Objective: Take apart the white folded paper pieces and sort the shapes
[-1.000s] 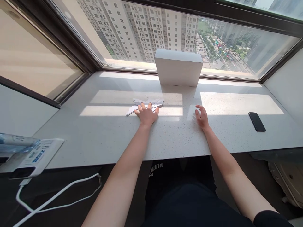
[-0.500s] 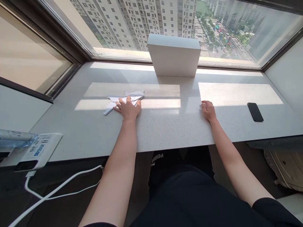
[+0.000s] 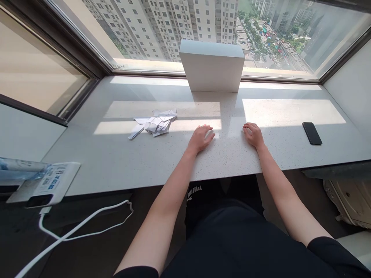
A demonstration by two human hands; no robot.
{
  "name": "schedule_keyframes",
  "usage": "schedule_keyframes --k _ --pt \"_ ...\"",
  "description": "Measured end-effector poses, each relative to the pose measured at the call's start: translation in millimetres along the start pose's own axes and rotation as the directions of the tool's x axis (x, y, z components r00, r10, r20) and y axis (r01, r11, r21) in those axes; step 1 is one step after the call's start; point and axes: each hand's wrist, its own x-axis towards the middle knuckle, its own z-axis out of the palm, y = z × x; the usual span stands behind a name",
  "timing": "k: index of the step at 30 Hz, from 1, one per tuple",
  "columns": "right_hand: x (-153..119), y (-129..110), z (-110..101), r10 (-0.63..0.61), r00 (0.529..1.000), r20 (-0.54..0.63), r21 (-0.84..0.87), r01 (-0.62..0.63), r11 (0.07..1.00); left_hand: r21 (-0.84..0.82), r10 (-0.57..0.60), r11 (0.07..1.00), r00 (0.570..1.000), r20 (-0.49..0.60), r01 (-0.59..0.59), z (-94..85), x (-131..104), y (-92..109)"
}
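Observation:
My left hand (image 3: 200, 138) rests on the pale speckled windowsill counter (image 3: 162, 162), its fingers curved and the thumb apart, holding nothing. To its left lies a loose heap of crumpled and folded white paper (image 3: 158, 123), clear of the hand. My right hand (image 3: 253, 134) also rests on the counter, a short way right of the left one. Its fingers are loosely curled with a gap by the thumb, and I see nothing in them.
A white box (image 3: 214, 71) stands upright against the window. At the right lies a black phone (image 3: 312, 133). On the left edge are a white power bank (image 3: 56, 181) with a white cable (image 3: 84, 222) hanging from it and a clear plastic bottle (image 3: 23, 170).
My left hand has come off the paper heap and moved right, leaving the paper on the counter. My right hand has stayed almost where it was.

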Motion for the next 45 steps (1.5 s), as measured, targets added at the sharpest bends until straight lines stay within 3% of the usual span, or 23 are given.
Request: schedule_keyframes --k 3,11,40,45 --pt "-4 -5 -1 0.018 0.997 0.074 0.015 -0.019 1.0 0.046 0.043 0.998 0.997 0.068 -0.046 9.1 -6 5" --pt "-4 -9 -2 0.065 0.994 0.089 0.042 -0.069 0.997 0.064 0.033 0.997 0.995 0.089 -0.038 0.5 -8 1" --pt "-4 -11 -4 0.102 0.99 0.1 0.056 -0.108 0.993 0.048 0.018 0.999 0.995 0.094 -0.023 1.2 -7 4" --pt "-3 -10 -3 0.102 0.99 0.099 0.065 -0.109 0.992 -0.041 -0.017 0.999 0.999 0.044 0.019 -5.5 -7 7"
